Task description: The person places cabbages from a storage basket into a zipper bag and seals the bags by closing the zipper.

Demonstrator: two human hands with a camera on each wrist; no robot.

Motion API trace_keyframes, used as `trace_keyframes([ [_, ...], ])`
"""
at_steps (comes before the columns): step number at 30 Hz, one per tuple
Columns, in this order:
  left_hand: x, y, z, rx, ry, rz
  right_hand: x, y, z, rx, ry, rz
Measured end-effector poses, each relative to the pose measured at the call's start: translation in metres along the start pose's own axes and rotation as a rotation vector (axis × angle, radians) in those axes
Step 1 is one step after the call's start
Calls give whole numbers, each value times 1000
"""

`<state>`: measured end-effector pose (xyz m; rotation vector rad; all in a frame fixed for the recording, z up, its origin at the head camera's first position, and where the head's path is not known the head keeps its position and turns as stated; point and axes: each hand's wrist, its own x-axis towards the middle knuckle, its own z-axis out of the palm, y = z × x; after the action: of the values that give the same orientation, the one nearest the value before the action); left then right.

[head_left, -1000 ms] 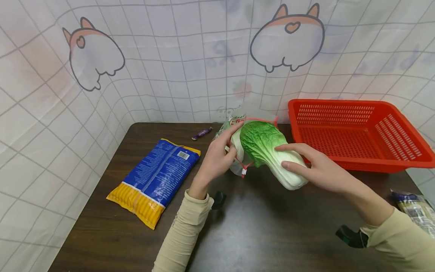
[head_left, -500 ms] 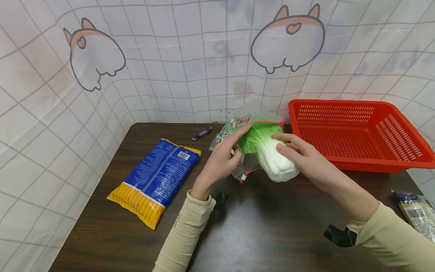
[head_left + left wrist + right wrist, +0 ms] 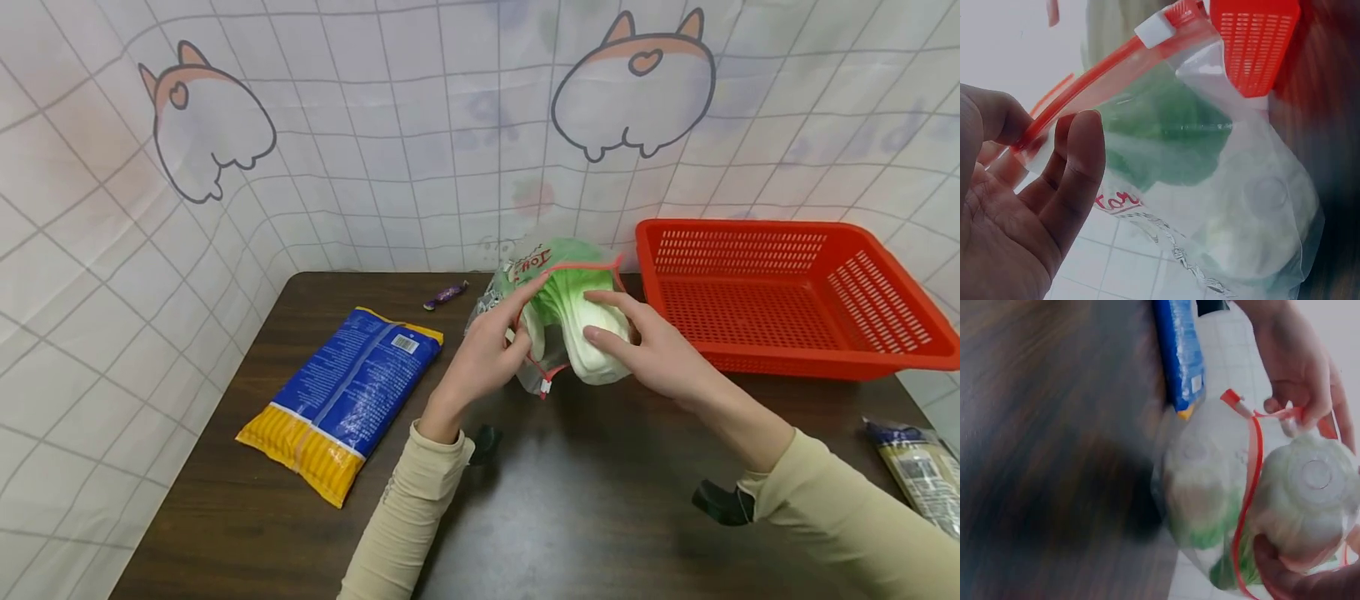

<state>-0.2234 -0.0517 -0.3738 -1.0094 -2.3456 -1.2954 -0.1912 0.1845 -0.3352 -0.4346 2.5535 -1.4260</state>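
A clear slider bag (image 3: 534,379) with a red zip edge stands open at the table's back middle. My left hand (image 3: 483,350) pinches the red edge of its mouth, as the left wrist view also shows. A Chinese cabbage (image 3: 588,329), green at the leaf end and white at the base, lies partly inside the mouth, leaves first. Around its white base my right hand (image 3: 660,346) curls thumb and fingers. In the right wrist view, a second pale, leafy vegetable (image 3: 1197,494) shows through the bag's film. The white slider (image 3: 546,386) hangs at the mouth's near corner.
A red plastic basket (image 3: 795,362) stands at the back right. To the left lies a blue and yellow packet (image 3: 345,400), with a purple wrapped candy (image 3: 446,295) behind it. Another packet (image 3: 918,475) lies at the right edge. A patterned cloth hangs behind the table.
My right hand has moved left and slightly away from me, taking the cabbage's leaf end into the bag. The cabbage has turned more upright in view. My left hand stays at the bag's edge.
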Motion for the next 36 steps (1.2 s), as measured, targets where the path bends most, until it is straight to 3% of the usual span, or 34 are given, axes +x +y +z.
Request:
trace_keyframes([
  [6,0,1,2,-39,-27,-44,-1,-3,9,401,-140,84],
  [8,-1,1,2,-45,-27,-54,-1,-5,12,458,-176,97],
  [11,-1,1,1,-51,-20,-59,-1,-6,13,410,-169,97],
  [15,-2,-1,1,-21,-3,-45,-2,-6,11,291,-69,90],
  [17,-2,-1,1,-8,-4,-35,-3,-5,11,282,-36,95],
  [24,-1,0,2,-30,-18,-37,0,-5,16,452,-107,87],
  [31,0,1,3,-7,-2,-27,7,-3,12,385,-33,110],
  [36,0,1,6,-29,-26,-35,11,-3,13,311,-100,117],
])
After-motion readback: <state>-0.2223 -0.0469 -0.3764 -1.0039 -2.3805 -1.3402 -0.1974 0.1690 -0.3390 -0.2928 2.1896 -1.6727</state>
